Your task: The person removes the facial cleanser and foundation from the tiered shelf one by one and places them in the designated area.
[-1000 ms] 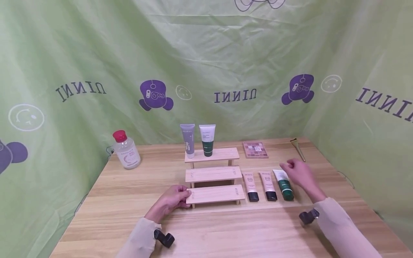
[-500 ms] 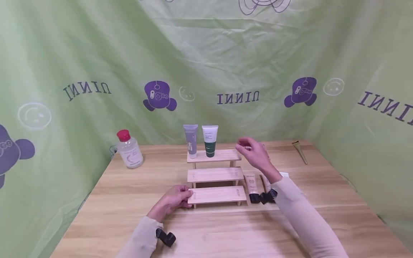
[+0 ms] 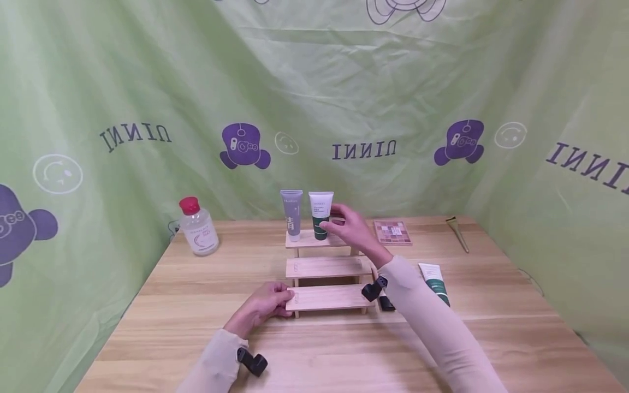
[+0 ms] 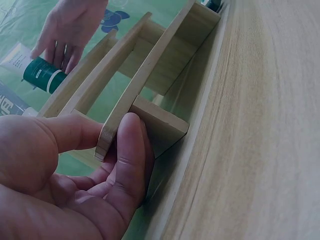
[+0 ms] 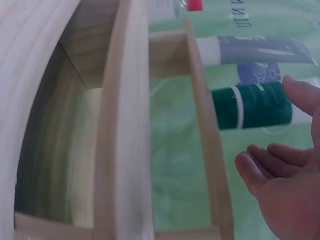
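Note:
My left hand [image 3: 267,301] pinches the left end of the lowest step of a three-tier wooden stand [image 3: 329,296], thumb on top and fingers underneath. On the top step, a grey-purple tube [image 3: 292,215] and a white-and-green tube [image 3: 320,215] stand upright on their caps. Reaching over the stand, my right hand [image 3: 355,232] is at the right side of the white-and-green tube. In the right wrist view its thumb is close to that tube [image 5: 265,105], while the fingers [image 5: 280,162] stay spread apart from it. Whether the thumb touches the tube I cannot tell.
A red-capped clear bottle [image 3: 199,234] stands at the left. Right of the stand are a makeup palette [image 3: 392,232], a brush [image 3: 458,234] and a lying white-and-green tube [image 3: 434,284]. My right sleeve mostly hides the pink BB tubes; one black cap [image 3: 386,303] shows.
My right hand has moved left from above the lying tubes, past the palette, to the upright white-and-green tube. The left hand keeps its hold on the stand. The head view has shifted slightly.

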`<act>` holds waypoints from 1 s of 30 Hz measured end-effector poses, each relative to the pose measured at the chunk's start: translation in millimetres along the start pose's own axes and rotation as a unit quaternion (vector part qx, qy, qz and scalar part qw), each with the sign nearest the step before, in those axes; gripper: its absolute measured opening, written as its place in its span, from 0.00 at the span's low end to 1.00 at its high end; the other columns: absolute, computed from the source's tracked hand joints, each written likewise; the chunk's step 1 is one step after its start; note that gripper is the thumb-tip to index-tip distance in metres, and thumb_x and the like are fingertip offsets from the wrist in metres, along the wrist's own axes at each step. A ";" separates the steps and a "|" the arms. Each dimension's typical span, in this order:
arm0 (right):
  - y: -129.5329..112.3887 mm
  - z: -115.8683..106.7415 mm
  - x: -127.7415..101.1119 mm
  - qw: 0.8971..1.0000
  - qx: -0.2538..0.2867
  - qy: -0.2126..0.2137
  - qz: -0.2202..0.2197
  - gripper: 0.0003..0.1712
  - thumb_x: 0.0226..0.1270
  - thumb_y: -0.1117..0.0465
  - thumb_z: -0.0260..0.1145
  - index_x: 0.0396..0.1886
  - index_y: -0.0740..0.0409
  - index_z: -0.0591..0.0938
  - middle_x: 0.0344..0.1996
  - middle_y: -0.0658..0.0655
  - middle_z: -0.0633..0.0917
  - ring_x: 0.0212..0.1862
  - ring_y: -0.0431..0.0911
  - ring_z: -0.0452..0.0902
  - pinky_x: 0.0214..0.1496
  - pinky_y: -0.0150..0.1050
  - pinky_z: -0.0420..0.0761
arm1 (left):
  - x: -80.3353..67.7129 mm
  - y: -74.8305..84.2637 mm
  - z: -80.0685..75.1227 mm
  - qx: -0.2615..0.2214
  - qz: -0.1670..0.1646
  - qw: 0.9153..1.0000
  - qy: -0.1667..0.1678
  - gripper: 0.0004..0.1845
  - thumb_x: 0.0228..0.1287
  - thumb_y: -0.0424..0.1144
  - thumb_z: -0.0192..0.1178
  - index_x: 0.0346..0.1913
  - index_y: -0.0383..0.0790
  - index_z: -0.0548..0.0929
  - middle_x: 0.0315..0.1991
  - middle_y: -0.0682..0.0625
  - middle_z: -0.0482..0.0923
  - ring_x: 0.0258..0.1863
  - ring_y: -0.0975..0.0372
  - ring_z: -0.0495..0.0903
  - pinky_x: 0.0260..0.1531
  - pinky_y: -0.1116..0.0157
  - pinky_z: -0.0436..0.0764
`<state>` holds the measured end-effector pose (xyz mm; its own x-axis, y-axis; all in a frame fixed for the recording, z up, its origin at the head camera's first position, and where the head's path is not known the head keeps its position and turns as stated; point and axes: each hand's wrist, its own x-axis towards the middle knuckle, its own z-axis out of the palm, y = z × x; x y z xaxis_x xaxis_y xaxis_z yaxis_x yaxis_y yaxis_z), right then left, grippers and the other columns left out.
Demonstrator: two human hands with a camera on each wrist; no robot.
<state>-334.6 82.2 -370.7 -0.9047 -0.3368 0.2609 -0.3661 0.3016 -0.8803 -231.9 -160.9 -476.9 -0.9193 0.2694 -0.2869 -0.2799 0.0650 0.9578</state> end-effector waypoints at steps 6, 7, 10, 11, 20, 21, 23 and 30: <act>5.1 10.6 2.0 1.000 -0.012 0.010 -0.002 0.30 0.63 0.58 0.70 0.61 0.66 0.72 0.55 0.67 0.80 0.58 0.59 0.77 0.62 0.50 0.78 | 1.2 -0.8 2.0 -0.004 0.002 1.000 -0.008 0.12 0.69 0.29 0.55 0.47 0.20 0.72 0.34 0.41 0.80 0.29 0.60 0.82 0.32 0.65 0.87; 5.4 11.7 1.9 1.000 -0.008 0.013 -0.004 0.30 0.63 0.59 0.70 0.61 0.66 0.72 0.54 0.67 0.80 0.57 0.59 0.77 0.62 0.50 0.79 | 1.5 -1.2 2.1 -0.003 0.001 1.000 -0.009 0.12 0.69 0.30 0.55 0.47 0.21 0.72 0.34 0.41 0.80 0.29 0.60 0.82 0.32 0.65 0.87; 5.2 13.8 1.5 1.000 0.008 0.025 -0.010 0.28 0.63 0.61 0.70 0.60 0.66 0.73 0.54 0.68 0.80 0.57 0.60 0.78 0.60 0.51 0.80 | 2.1 -1.0 2.0 -0.002 0.002 1.000 -0.008 0.12 0.69 0.30 0.55 0.47 0.21 0.72 0.34 0.41 0.79 0.29 0.60 0.82 0.33 0.65 0.87; 4.9 14.1 1.5 0.999 0.012 0.029 -0.010 0.28 0.63 0.61 0.70 0.60 0.66 0.73 0.54 0.68 0.80 0.57 0.60 0.78 0.59 0.51 0.80 | 2.2 -0.4 2.0 -0.001 0.002 1.000 -0.006 0.12 0.69 0.30 0.55 0.47 0.21 0.72 0.34 0.41 0.79 0.29 0.60 0.82 0.32 0.65 0.87; 7.5 1.9 -9.9 0.998 0.027 0.049 -0.014 0.27 0.63 0.64 0.69 0.60 0.67 0.73 0.54 0.69 0.80 0.56 0.61 0.78 0.54 0.48 0.84 | 2.2 1.8 1.6 -0.001 0.004 1.000 -0.005 0.11 0.69 0.29 0.55 0.46 0.20 0.72 0.34 0.42 0.79 0.29 0.60 0.81 0.32 0.66 0.87; 9.0 -2.3 -13.6 0.998 0.027 0.051 -0.016 0.27 0.63 0.64 0.69 0.60 0.67 0.73 0.54 0.70 0.80 0.56 0.62 0.78 0.55 0.49 0.84 | 2.5 1.2 1.6 -0.002 0.003 1.000 -0.006 0.12 0.69 0.29 0.55 0.47 0.20 0.72 0.34 0.41 0.79 0.29 0.60 0.82 0.32 0.66 0.88; 13.1 -12.4 -21.2 0.998 0.029 0.056 -0.019 0.28 0.64 0.64 0.69 0.60 0.68 0.72 0.53 0.71 0.80 0.56 0.62 0.78 0.56 0.50 0.83 | 3.0 0.4 1.6 -0.003 0.002 1.000 -0.008 0.12 0.69 0.29 0.54 0.47 0.20 0.72 0.35 0.41 0.79 0.30 0.60 0.82 0.33 0.65 0.88; 21.3 -56.7 -51.6 0.995 0.005 0.099 -0.005 0.28 0.66 0.59 0.67 0.61 0.67 0.73 0.51 0.69 0.81 0.51 0.55 0.80 0.50 0.38 0.84 | 2.7 -0.6 -1.0 0.001 0.002 1.000 -0.003 0.10 0.69 0.29 0.54 0.46 0.21 0.72 0.34 0.42 0.78 0.29 0.60 0.81 0.32 0.66 0.87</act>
<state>-308.1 156.5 -380.4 -0.9266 -0.1578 0.3414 -0.3739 0.2895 -0.8811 -234.5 -161.2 -478.2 -0.9188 0.2753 -0.2831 -0.2758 0.0656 0.9590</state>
